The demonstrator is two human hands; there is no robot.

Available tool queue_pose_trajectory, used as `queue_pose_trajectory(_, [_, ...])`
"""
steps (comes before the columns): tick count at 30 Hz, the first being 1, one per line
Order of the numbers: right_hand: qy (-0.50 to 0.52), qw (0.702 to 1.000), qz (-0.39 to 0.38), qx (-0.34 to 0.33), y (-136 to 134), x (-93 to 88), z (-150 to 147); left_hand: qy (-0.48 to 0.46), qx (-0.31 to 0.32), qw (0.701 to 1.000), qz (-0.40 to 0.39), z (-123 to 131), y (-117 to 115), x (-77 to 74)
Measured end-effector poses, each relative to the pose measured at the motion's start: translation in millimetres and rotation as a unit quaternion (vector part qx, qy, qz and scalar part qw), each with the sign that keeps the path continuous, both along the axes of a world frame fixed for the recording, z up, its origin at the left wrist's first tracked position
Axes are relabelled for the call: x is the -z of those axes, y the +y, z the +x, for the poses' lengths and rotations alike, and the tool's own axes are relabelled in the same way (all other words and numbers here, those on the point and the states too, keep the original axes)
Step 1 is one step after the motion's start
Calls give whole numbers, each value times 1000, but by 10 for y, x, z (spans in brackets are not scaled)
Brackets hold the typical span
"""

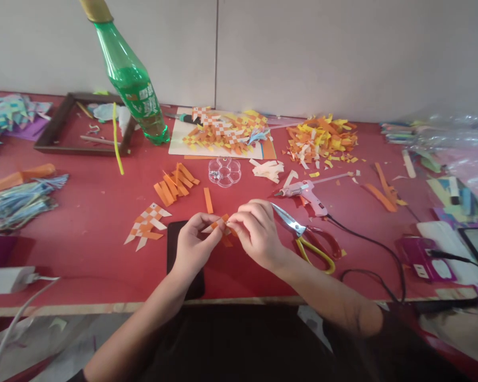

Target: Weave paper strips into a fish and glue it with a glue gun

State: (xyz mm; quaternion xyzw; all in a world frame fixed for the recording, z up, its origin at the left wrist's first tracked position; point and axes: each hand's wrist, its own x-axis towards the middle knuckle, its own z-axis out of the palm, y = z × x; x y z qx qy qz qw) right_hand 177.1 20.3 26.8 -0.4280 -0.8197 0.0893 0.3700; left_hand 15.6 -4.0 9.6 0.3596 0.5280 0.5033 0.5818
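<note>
Between my two hands, above the red table [103,228], is a small piece of orange and white paper strips [225,219]. My left hand [197,239] pinches it from the left, over a dark phone [175,239] lying on the table. From the right, my right hand [258,231] grips the strips with closed fingers, which hide part of them. To the left lies a woven orange and white paper fish [146,223]. A loose orange strip [208,200] and a pile of orange strips [175,183] lie just beyond my hands.
Scissors [302,231] and a pink glue gun [305,193] with a trailing cord lie to the right. A green bottle [133,85] stands at the back by a dark frame [50,135]. Woven pieces [227,130], a clear flower-shaped tray [233,165] and scraps [322,138] lie beyond.
</note>
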Motion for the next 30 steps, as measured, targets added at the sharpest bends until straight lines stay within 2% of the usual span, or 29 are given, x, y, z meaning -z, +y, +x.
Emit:
queue_pose_trajectory(12, [-15,999,24,-17,31,-31,2,35,3,999,20,5,-15,1])
queue_pose_trajectory(17, [8,1000,-1,-19,30,-25,9,57,0,998,35,4,-24,0])
queue_pose_trajectory(24, [94,994,-60,-4,-6,-13,19,80,-2,993,86,12,-19,15])
queue_pose_trajectory(30, [125,987,-93,-36,-7,-30,41,125,14,982,141,-12,-25,36])
